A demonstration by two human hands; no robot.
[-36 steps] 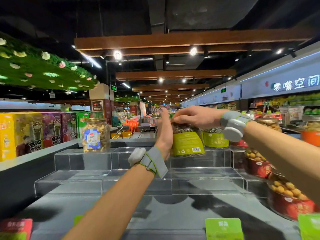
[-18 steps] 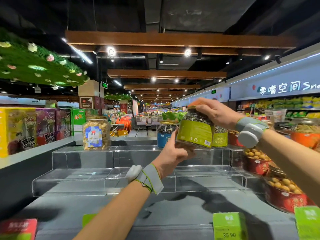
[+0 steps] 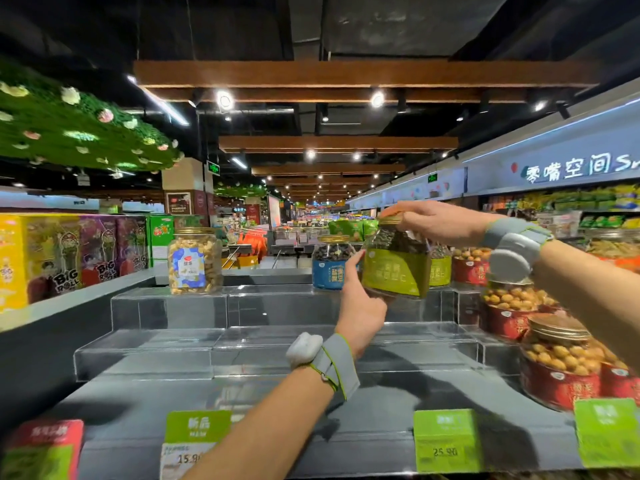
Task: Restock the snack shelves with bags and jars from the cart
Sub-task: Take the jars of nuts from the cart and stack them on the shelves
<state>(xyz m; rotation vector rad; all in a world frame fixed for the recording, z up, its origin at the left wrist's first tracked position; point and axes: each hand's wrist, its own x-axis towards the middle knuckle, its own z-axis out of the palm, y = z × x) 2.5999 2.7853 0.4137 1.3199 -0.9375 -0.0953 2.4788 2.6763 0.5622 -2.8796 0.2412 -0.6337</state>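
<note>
A clear jar with a green label point(image 3: 394, 271), full of dark seeds, hangs tilted just above the top tier of the clear acrylic step shelf point(image 3: 221, 306). My right hand point(image 3: 436, 223) grips its gold lid from above. My left hand point(image 3: 360, 306) cups the jar's lower left side and bottom. Behind it stand a blue-label jar point(image 3: 330, 266) and another green-label jar point(image 3: 440, 268), partly hidden.
A jar of pale nuts with a blue label point(image 3: 194, 261) stands at the top tier's left. Red-label jars of round yellow snacks point(image 3: 557, 365) fill the right tiers. Boxed snacks point(image 3: 65, 258) line the left ledge. Green price tags point(image 3: 446, 441) edge the shelf front.
Both hands lifted the green-label jar off the top tier and carried it right and up, tilting it. The blue-label jar behind came into sight.
</note>
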